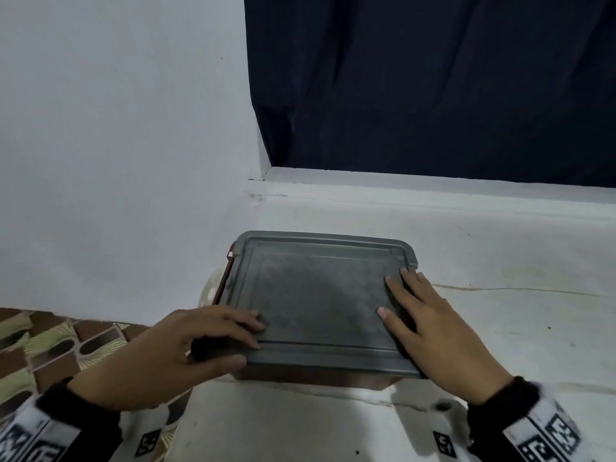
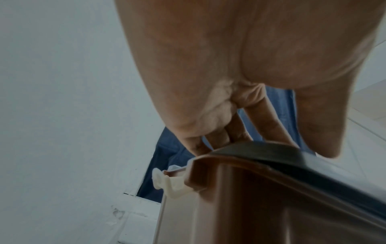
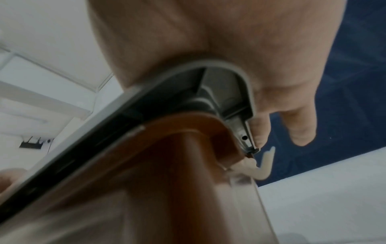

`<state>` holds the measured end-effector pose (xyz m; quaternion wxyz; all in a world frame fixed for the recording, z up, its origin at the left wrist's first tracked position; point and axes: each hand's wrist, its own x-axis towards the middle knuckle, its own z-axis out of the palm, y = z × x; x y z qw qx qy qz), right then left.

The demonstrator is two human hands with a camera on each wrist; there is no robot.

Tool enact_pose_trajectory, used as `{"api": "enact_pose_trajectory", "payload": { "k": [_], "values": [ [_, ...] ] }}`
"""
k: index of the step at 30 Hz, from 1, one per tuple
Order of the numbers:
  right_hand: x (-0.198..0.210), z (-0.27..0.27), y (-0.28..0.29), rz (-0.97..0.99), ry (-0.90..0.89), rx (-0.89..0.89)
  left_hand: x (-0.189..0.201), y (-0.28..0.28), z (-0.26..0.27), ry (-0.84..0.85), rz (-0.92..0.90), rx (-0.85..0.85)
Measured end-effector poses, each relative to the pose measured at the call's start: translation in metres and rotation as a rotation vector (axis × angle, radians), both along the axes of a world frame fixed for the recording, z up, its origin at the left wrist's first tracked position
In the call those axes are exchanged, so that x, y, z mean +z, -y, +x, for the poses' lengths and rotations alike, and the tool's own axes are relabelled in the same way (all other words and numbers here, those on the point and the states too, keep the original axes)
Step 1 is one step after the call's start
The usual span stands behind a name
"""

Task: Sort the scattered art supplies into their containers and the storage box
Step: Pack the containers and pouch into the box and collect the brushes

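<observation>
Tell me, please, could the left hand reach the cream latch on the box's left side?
Probably yes: the left hand grips the lid close by, and nothing covers the cream latch.

Dim, cool, flat light, a soft shadow across the grey lid [image 1: 320, 295]; wrist views blurred up close, edges bowed.

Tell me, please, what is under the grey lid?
Under the grey lid sits the brown storage box, with a cream latch at its side. The lid covers the opening, so what is inside cannot be seen.
</observation>
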<state>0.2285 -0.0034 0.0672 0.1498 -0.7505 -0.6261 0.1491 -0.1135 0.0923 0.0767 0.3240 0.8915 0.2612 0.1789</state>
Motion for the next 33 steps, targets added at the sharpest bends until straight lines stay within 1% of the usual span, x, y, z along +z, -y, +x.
{"api": "enact_pose_trajectory", "payload": {
  "k": [1, 3, 6, 8, 11, 14, 16, 17, 18, 19, 21, 22, 23, 24, 25, 26, 30, 31, 33],
  "values": [
    [0.002, -0.001, 0.002, 0.006, -0.052, -0.009, 0.0, 0.002, 0.0, 0.031, 0.003, 0.03],
    [0.004, -0.002, 0.004, 0.048, -0.136, -0.036, -0.003, 0.003, -0.001, 0.098, 0.064, 0.122],
    [0.003, -0.008, 0.001, 0.081, -0.16, -0.035, -0.016, 0.001, -0.002, 0.136, 0.124, 0.301],
    [0.001, -0.013, -0.003, 0.065, -0.133, -0.02, -0.025, -0.003, 0.0, 0.107, 0.16, 0.363],
    [-0.003, -0.015, -0.006, 0.038, -0.053, -0.036, -0.032, -0.008, 0.005, 0.043, 0.27, 0.358],
    [-0.003, -0.014, -0.006, 0.055, 0.038, -0.052, -0.034, -0.01, 0.006, 0.072, 0.3, 0.425],
    [-0.007, -0.012, -0.005, 0.078, 0.033, -0.039, -0.039, -0.01, 0.003, 0.14, 0.237, 0.517],
    [-0.011, -0.011, -0.004, 0.094, -0.031, -0.026, -0.043, -0.01, 0.002, 0.177, 0.18, 0.567],
    [-0.014, -0.01, -0.002, 0.117, -0.151, -0.025, -0.048, -0.01, 0.002, 0.223, 0.11, 0.623],
    [-0.017, -0.008, 0.0, 0.151, -0.317, -0.05, -0.052, -0.01, 0.004, 0.293, 0.019, 0.686],
    [-0.02, -0.004, 0.004, 0.241, -0.663, -0.179, -0.058, -0.007, 0.012, 0.525, -0.225, 0.792],
    [-0.022, -0.003, 0.004, 0.286, -0.789, -0.253, -0.061, -0.005, 0.017, 0.662, -0.361, 0.82],
    [-0.023, -0.002, 0.003, 0.323, -0.863, -0.305, -0.062, -0.003, 0.021, 0.771, -0.502, 0.833],
    [-0.025, -0.003, 0.002, 0.347, -0.898, -0.335, -0.063, -0.002, 0.025, 0.836, -0.616, 0.824],
    [-0.026, -0.005, 0.0, 0.356, -0.911, -0.346, -0.064, -0.001, 0.027, 0.869, -0.682, 0.808],
    [-0.028, -0.008, -0.002, 0.362, -0.917, -0.353, -0.062, -0.001, 0.027, 0.882, -0.711, 0.798],
    [-0.032, -0.014, -0.004, 0.484, -0.937, -0.431, -0.054, -0.003, 0.024, 0.882, -0.683, 0.779],
    [-0.033, -0.013, -0.003, 0.509, -0.916, -0.45, -0.053, -0.003, 0.023, 0.885, -0.677, 0.771],
    [-0.037, -0.011, -0.002, 0.52, -0.794, -0.481, -0.053, -0.003, 0.023, 0.885, -0.663, 0.764]
  ]
}}
